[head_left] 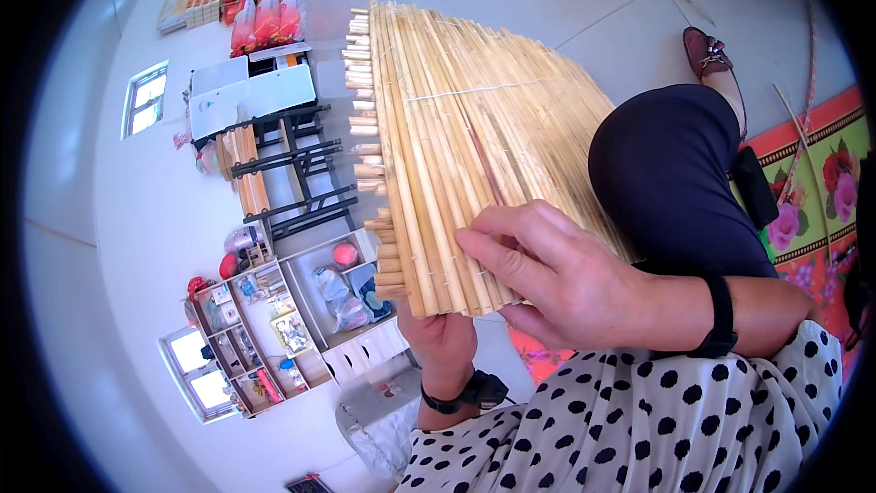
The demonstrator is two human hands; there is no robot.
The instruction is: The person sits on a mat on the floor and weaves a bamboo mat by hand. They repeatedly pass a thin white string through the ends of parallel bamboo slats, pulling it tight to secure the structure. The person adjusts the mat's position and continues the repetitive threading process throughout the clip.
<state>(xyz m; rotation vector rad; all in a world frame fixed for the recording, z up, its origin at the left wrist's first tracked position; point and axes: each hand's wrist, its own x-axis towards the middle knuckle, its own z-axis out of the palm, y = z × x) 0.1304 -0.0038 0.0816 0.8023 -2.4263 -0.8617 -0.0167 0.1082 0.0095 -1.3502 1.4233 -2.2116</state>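
The right hand point(561, 269) has its fingertips against the mat's point(465, 110) face near the lower end; the left hand point(438, 338) reaches behind that end. Neither grip can be told. The mat slants up beside the knee point(671, 164); floral cloth point(803, 192) lies right.

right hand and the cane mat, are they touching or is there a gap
Touching. The head view shows fingertips of the right hand resting directly on the canes of the cane mat, with no gap visible.
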